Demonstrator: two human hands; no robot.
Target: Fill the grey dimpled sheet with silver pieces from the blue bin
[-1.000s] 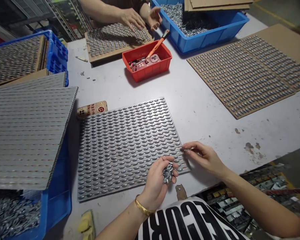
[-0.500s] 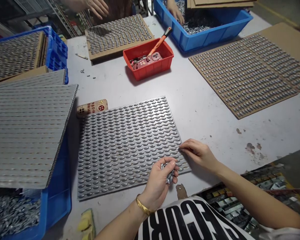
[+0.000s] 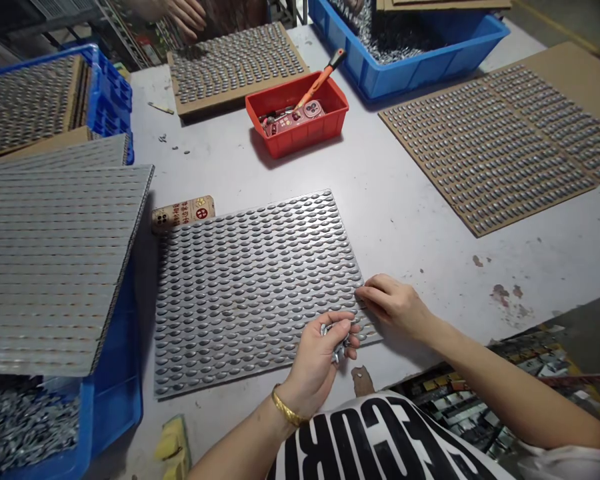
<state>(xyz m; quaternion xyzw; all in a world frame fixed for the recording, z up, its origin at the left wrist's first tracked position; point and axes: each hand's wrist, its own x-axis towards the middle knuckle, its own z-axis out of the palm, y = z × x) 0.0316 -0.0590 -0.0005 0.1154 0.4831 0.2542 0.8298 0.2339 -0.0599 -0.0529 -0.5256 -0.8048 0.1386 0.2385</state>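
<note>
A grey board (image 3: 260,283) covered with rows of small oval metal pieces lies in front of me. My left hand (image 3: 323,350), a gold bracelet on its wrist, is curled round a bunch of loose oval metal pieces (image 3: 339,343) above the board's lower right part. Pinched together, the fingertips of my right hand (image 3: 397,303) touch the board's right edge near the row ends. Whatever they hold there is hidden.
A red bin (image 3: 305,137) holds tools. Blue crates (image 3: 115,320) with metal pieces and stacked boards (image 3: 60,267) stand left. Behind are a blue bin (image 3: 415,77), a filled cardboard sheet (image 3: 485,153) and a co-worker's hand (image 3: 186,17). A patterned phone-like object (image 3: 185,212) touches the board.
My right fingertips have shifted very slightly left at the board's edge. The co-worker's hand in the far blue bin has moved up, mostly out of view. My left hand stays nearly still.
</note>
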